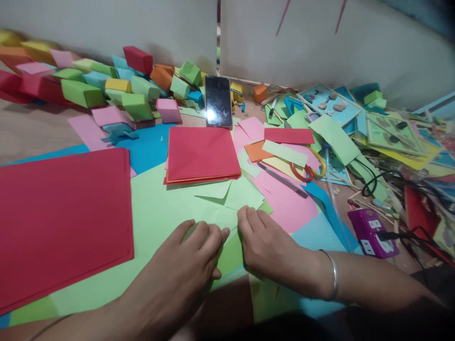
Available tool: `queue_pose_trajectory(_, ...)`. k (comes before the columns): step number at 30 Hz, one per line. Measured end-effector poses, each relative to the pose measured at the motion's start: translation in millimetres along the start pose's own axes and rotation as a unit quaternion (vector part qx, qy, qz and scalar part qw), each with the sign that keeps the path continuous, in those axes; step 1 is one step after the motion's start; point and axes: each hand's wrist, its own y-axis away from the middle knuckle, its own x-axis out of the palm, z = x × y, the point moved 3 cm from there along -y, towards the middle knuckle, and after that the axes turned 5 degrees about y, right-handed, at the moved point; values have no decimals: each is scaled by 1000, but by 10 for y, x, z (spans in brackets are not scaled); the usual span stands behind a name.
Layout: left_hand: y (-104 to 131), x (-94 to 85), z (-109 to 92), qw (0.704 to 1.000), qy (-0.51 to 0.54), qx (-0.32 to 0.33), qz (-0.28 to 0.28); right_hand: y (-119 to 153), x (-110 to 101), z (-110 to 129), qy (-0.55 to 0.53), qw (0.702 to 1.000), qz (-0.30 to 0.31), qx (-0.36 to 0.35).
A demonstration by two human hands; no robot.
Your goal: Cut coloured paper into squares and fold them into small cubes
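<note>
A piece of light green paper [227, 219] lies under my fingertips, on top of larger green sheets [152, 208]. My left hand [199, 251] has its fingers curled down onto the paper's left side. On the other side my right hand [265, 237], with a silver bangle at the wrist, pinches the paper's edge with fingers pressed together. My hands cover part of the paper, so its full shape is hidden. Just beyond it sits a stack of red paper [204, 154], with orange and green edges showing beneath.
Large red sheets [67, 218] lie at left. Folded paper boxes [83, 92] line the wall, beside a phone [218, 102] propped upright. Scissors [302, 173], a dark slim blade-like tool [282, 180] and paper strips lie right. A purple power adapter [373, 232] with cables stands farther right.
</note>
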Motion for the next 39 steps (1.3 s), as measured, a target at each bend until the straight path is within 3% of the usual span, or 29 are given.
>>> queue_pose_trajectory(10, 136, 13, -40, 999, 32, -24, -12, 19, 34, -2, -15, 1000, 16, 4)
queue_pose_trajectory(19, -11, 13, 114, 998, 56, -5, 14, -25, -46, -161, -73, 996, -37, 33)
queue_pose_trajectory(24, -82, 97, 192, 999, 40, -33, 5, -43, -2, -173, -90, 995, -19, 26)
queue_pose_trajectory(31, -102, 114, 185, 999, -14, 10, -32, -75, 17, -255, -110, 991, -3, 75)
queue_pose_trajectory(36, -147, 120, 219, 999, 18, -31, -8, -82, 40, -251, -97, 995, -13, 32)
queue_pose_trajectory(39, -143, 128, 217, 999, 4, -15, -40, -90, 52, -261, -86, 996, -6, 29)
